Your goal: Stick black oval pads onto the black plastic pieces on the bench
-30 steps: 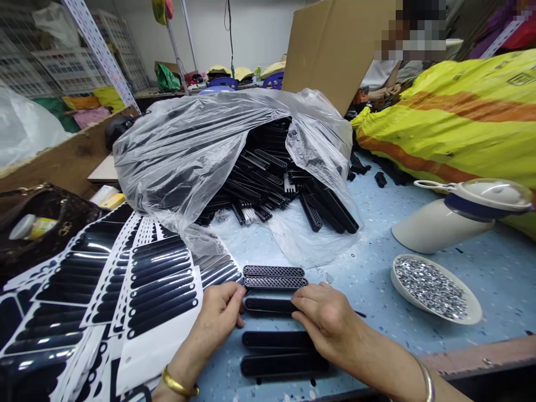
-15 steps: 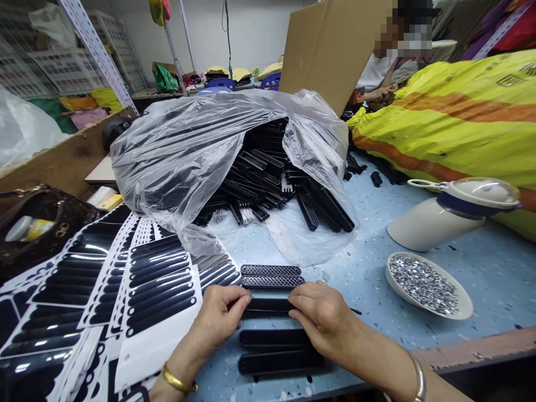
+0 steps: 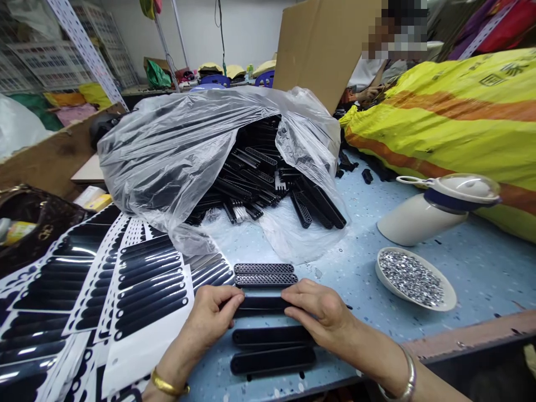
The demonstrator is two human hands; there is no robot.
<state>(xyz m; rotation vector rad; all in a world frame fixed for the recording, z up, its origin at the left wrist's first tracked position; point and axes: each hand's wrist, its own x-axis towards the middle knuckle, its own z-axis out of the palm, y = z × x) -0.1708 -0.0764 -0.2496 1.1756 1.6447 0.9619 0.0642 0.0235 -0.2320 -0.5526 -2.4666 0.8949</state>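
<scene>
My left hand (image 3: 213, 314) pinches the left end of a long black plastic strip (image 3: 262, 304) between thumb and fingers. At its other end, my right hand (image 3: 321, 307) closes over the strip, hiding that tip. Just beyond it lie two black pieces with a lattice pattern (image 3: 264, 274), side by side. Closer to me rest two smooth black rounded bars (image 3: 272, 360), partly under my right hand. Sheets of glossy black strip stickers (image 3: 148, 290) fan out beside my left hand.
A clear plastic bag (image 3: 167, 151) spills black pieces (image 3: 251, 178) at the back. On the right stand a bowl of small metal parts (image 3: 410, 279), a tilted off-white container (image 3: 421, 218) and a yellow sack (image 3: 452, 117). Behind the cardboard (image 3: 318, 50) a person sits.
The whole view has shifted slightly, so things appear further left. Both hands keep their hold on the black strip, with little visible movement relative to it.
</scene>
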